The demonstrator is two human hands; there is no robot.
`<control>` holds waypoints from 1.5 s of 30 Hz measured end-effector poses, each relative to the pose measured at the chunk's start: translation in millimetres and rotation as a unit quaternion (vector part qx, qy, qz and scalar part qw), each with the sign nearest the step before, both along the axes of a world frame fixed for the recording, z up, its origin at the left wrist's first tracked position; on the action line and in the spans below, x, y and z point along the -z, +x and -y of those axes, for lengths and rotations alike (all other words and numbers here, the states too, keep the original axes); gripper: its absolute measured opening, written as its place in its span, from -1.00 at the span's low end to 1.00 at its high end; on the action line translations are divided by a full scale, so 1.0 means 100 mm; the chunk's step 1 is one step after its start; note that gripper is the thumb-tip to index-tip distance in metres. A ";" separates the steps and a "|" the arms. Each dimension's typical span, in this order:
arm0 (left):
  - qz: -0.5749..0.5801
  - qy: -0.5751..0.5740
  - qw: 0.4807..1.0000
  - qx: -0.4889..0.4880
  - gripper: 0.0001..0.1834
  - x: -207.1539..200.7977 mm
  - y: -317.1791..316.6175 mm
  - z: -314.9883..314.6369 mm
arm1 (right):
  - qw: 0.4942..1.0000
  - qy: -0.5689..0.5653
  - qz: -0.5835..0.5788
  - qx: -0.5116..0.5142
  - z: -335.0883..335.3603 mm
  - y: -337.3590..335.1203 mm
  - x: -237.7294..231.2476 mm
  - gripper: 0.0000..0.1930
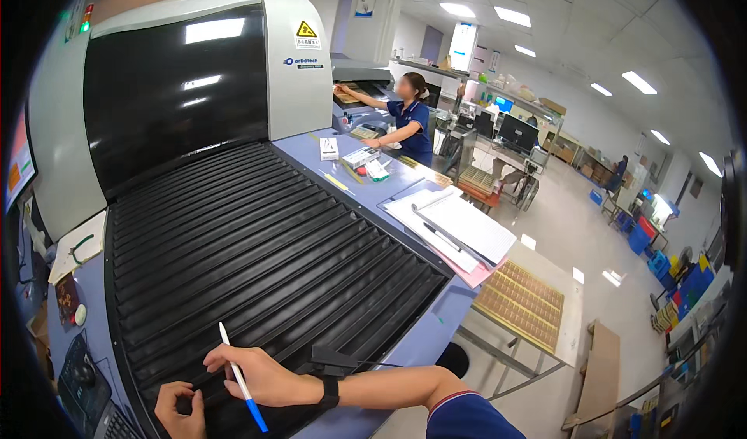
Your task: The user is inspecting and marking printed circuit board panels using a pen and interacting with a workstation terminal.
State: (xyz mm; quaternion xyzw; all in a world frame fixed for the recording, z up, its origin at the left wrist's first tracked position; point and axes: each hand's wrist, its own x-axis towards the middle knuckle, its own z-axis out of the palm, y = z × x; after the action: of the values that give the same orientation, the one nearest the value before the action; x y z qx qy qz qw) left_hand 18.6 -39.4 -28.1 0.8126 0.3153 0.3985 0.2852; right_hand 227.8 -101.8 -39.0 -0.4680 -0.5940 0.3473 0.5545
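A white pen with a blue end point(255, 416) is gripped in my right hand point(268, 377), slanting across the fingers with its blue end toward me. A black band circles that wrist. Close by on the left, my left hand point(179, 412) is loosely curled, thumb and fingers nearly meeting. Nothing shows in it, and its lower part is cut off by the picture's edge. Both hands are over the ribbed black bellows cover point(257, 244) of a large machine point(299, 89) with a dark curved hood.
A notepad point(467, 225) and papers with a pen lie right of the bellows. Gold patterned panels point(521, 303) rest on a lower stand. A co-worker point(412, 120) reaches toward another machine. At left are a keyboard point(117, 423), a mouse point(80, 370) and green-handled pliers point(80, 246).
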 end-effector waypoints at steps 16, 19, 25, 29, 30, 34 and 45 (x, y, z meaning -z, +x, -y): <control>0.054 0.046 0.989 -0.133 -0.89 0.25 -0.21 -0.48 | 0.976 0.124 0.143 0.109 -0.16 0.14 -0.05 -0.61; 0.066 0.035 0.981 -0.179 -0.82 0.37 -0.38 -0.67 | 0.936 0.206 0.164 0.234 -0.26 0.46 -0.15 -0.59; 0.062 0.017 0.980 -0.186 -0.90 0.33 -0.31 -0.56 | 0.964 0.080 0.046 0.249 -0.27 0.67 -0.19 -0.62; 0.073 0.028 0.984 -0.158 -0.92 0.30 -0.27 -0.47 | 0.960 0.119 0.058 0.246 -0.38 0.55 -0.13 -0.63; 0.068 0.023 0.984 -0.165 -0.91 0.25 -0.27 -0.43 | 0.963 0.111 0.063 0.239 -0.37 0.55 -0.15 -0.62; 0.076 0.080 0.980 -0.168 -0.81 0.13 -0.25 -0.44 | 0.960 0.103 0.069 0.251 -0.28 0.56 -0.24 -0.65; -0.129 0.130 0.944 -0.274 -0.40 0.05 -0.51 -0.51 | 0.955 0.090 0.112 0.259 -0.45 0.67 -0.04 -0.68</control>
State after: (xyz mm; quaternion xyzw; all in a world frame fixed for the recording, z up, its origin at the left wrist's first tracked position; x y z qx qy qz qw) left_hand -32.6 11.5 -33.4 0.7695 0.5054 0.3902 0.0137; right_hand 294.4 -56.5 -34.9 -0.5896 -0.5397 0.0825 0.5952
